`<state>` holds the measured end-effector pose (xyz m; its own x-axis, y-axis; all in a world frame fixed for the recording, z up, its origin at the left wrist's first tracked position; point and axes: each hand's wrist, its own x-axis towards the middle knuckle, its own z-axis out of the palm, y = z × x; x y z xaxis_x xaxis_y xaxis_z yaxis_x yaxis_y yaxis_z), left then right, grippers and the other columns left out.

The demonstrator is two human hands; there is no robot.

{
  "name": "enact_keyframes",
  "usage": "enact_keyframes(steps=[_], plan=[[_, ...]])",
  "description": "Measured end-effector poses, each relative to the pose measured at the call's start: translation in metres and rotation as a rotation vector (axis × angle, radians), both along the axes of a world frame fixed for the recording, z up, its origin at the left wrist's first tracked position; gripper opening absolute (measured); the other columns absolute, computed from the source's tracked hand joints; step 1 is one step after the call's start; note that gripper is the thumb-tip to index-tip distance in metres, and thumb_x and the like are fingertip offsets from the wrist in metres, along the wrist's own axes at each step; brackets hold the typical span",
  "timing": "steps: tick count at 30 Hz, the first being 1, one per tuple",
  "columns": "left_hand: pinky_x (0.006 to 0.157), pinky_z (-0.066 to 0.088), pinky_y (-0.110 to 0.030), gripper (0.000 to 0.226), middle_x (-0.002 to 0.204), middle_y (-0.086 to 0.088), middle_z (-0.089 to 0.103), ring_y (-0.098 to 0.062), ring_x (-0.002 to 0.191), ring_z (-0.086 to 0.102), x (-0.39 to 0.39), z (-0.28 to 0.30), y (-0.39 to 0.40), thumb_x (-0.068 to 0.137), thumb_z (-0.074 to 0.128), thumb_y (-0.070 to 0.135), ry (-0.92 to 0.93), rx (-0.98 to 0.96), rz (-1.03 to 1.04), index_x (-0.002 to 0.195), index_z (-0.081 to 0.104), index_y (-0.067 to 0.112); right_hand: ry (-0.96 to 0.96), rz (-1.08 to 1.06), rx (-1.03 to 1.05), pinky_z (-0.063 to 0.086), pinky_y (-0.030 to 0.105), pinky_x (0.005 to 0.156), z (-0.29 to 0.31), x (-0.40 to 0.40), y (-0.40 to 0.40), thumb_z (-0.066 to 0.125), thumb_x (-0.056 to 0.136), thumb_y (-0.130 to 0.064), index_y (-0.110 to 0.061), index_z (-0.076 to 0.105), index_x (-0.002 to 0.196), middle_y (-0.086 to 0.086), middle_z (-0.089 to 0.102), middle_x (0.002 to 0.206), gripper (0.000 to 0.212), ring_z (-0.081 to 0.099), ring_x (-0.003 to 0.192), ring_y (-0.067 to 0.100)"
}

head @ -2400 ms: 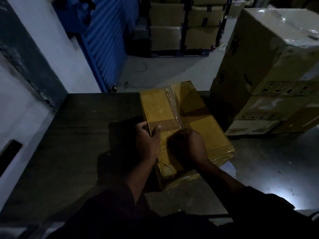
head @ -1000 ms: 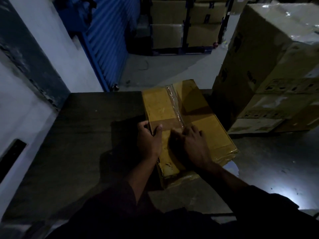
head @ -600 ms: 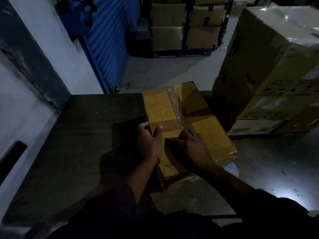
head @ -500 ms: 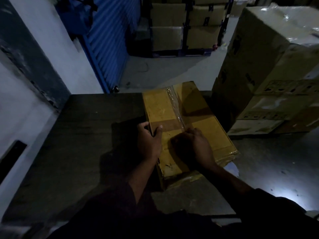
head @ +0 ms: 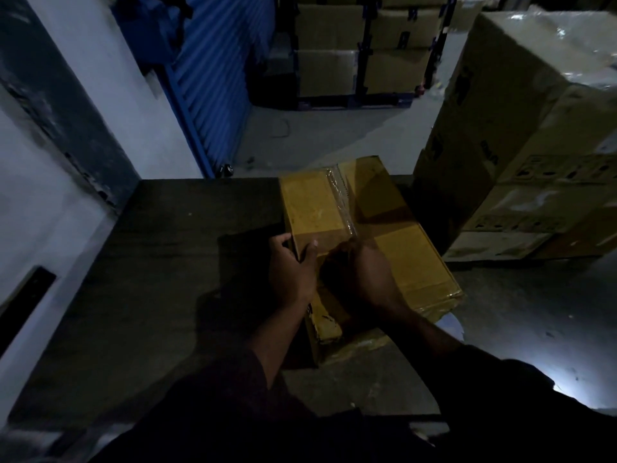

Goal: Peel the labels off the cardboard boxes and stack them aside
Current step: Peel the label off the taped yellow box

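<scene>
Dim light here, and a dark, flat-topped work table (head: 140, 262) fills the lower left of the view, butted against a pale wall with a dark painted band (head: 50, 105). Beyond it, a blue ribbed roller shutter (head: 213, 71) and grey concrete floor (head: 320, 135). At the back stands a rack of stacked brown cartons (head: 364, 45); on the right, close in, a big film-wrapped pile of cardboard cartons (head: 521, 138).

Centre stage: the yellow-brown cardboard box with a clear tape seam (head: 337, 208) lies flat on the table's right end, its near right corner hanging past the edge.

The left hand (head: 292, 272) clamps the box's left edge, thumb curled over the top face, fingers wrapped down the side. The right hand (head: 362, 279) sits on the top face by the tape seam, fingers bent inward — it looks to be pinching or picking at something on the surface, but in this gloom I cannot tell what, if anything, it has hold of.

Against a second ago, those right fingers were spread flat across the lid; now they're bunched up tight near the seam. Left hand hasn't budged, and the box sits where it was.
</scene>
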<state>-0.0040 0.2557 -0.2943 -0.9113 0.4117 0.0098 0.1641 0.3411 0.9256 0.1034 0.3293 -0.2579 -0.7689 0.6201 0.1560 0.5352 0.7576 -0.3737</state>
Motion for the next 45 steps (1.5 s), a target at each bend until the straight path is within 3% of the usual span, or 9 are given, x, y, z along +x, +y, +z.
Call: enact_keyframes(steps=[5,8,14,22,31,35,38,40,45], plan=[[0.054,0.035,-0.021,0.049,0.098,0.000,0.062,-0.015,0.079,0.059,0.000,0.000,0.000,0.088,0.070,0.043,-0.007,0.006,-0.005,0.124,0.047,0.020,-0.156,0.086,0.101,0.045,0.039,0.083,-0.011,-0.007,0.006,0.039,0.083,-0.042,-0.015,0.068,0.090,0.006,0.067,0.094,0.040,0.059,0.094,0.028],[0.055,0.034,-0.021,0.048,0.100,-0.002,0.063,-0.012,0.076,0.056,0.001,0.002,0.000,0.088,0.070,0.043,-0.006,0.000,-0.002,0.124,0.047,0.020,-0.213,0.051,0.009,0.039,0.044,0.096,-0.010,-0.001,0.003,0.049,0.092,-0.039,-0.008,0.059,0.112,0.013,0.061,0.115,0.039,0.052,0.114,0.031],[0.062,0.043,-0.024,0.048,0.102,0.003,0.063,-0.014,0.086,0.062,0.001,0.002,-0.001,0.088,0.069,0.043,-0.048,0.017,-0.005,0.125,0.046,0.023,0.172,-0.122,-0.401,0.038,0.021,0.060,0.003,0.028,0.000,0.074,0.082,-0.027,-0.014,0.049,0.102,-0.008,0.058,0.086,0.034,0.058,0.078,0.012],[0.060,0.039,-0.020,0.047,0.104,0.003,0.062,-0.011,0.086,0.060,0.001,0.003,-0.001,0.089,0.070,0.042,-0.051,0.031,-0.015,0.124,0.046,0.022,0.302,-0.253,-0.351,0.054,0.011,0.063,0.000,0.030,-0.010,0.077,0.078,-0.044,-0.028,0.072,0.087,-0.018,0.071,0.075,0.019,0.064,0.067,-0.011],[0.058,0.037,-0.020,0.048,0.104,-0.002,0.064,-0.015,0.085,0.060,0.003,0.005,-0.002,0.088,0.069,0.041,-0.010,0.010,-0.017,0.125,0.047,0.019,0.098,-0.027,-0.018,0.054,0.028,0.052,0.004,0.012,0.000,0.065,0.078,-0.038,-0.018,0.073,0.065,-0.005,0.067,0.061,0.025,0.060,0.051,0.008],[0.067,0.039,-0.026,0.050,0.109,-0.004,0.064,-0.020,0.092,0.062,0.003,0.006,-0.002,0.088,0.069,0.042,0.017,-0.026,-0.012,0.126,0.048,0.018,0.064,0.055,-0.103,0.052,0.034,0.063,-0.002,0.011,0.000,0.053,0.083,-0.042,-0.012,0.066,0.069,0.003,0.065,0.071,0.035,0.059,0.065,0.017],[0.071,0.042,-0.030,0.050,0.111,-0.005,0.062,-0.023,0.097,0.062,0.002,0.007,-0.002,0.087,0.070,0.042,0.090,-0.060,-0.028,0.126,0.047,0.020,0.208,-0.067,-0.346,0.047,0.025,0.070,-0.003,0.026,-0.004,0.059,0.091,-0.028,-0.025,0.055,0.076,-0.003,0.061,0.080,0.015,0.058,0.074,0.013],[0.080,0.048,-0.038,0.051,0.119,-0.007,0.057,-0.026,0.106,0.057,0.002,0.012,0.000,0.086,0.071,0.038,0.263,-0.137,-0.032,0.126,0.046,0.019,0.360,-0.175,-0.482,0.046,0.021,0.064,-0.004,0.045,-0.005,0.064,0.092,-0.021,-0.029,0.052,0.071,-0.007,0.062,0.075,0.025,0.059,0.069,0.006],[0.086,0.046,-0.042,0.044,0.115,-0.005,0.055,-0.025,0.108,0.052,0.036,0.048,0.016,0.085,0.072,0.032,0.490,-0.070,-0.106,0.121,0.051,0.019,0.742,-0.432,-0.685,0.058,0.037,0.067,-0.002,0.107,-0.003,0.075,0.082,-0.023,-0.011,0.068,0.070,0.003,0.073,0.073,0.019,0.071,0.075,0.017]])
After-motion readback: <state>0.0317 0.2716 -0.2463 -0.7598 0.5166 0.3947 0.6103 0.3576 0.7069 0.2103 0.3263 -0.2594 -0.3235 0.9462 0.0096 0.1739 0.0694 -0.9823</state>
